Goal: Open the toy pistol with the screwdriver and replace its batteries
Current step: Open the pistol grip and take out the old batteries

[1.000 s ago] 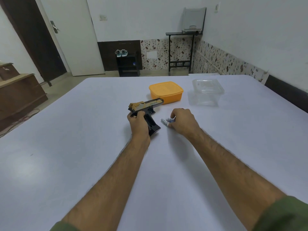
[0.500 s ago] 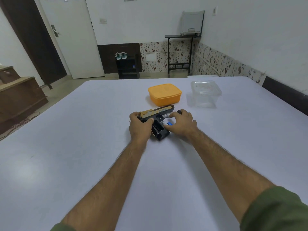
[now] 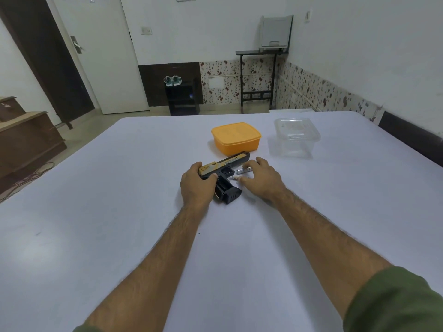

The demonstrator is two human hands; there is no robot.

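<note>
Black-and-gold plastic toy pistol (image 3: 225,174) lies flat before the orange lidded box (image 3: 236,138), its grip compartment seemingly open. Left hand (image 3: 197,185) grips it; right hand (image 3: 262,177) hovers, fingers relaxed, over small silver-white batteries (image 3: 242,170). Inserting and closing likely remain.

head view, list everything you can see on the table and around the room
toy pistol: 1, black and gold, lying on the table, grip cavity open
batteries: at least 2, silver-white, right of the pistol
orange container: 1, lidded, behind the pistol
clear container: 1, far right
table: 1, white
shoes: 1 pair, teal, on a dark shelf
left hand: holds the pistol
right hand: fingers spread over the batteries
</note>
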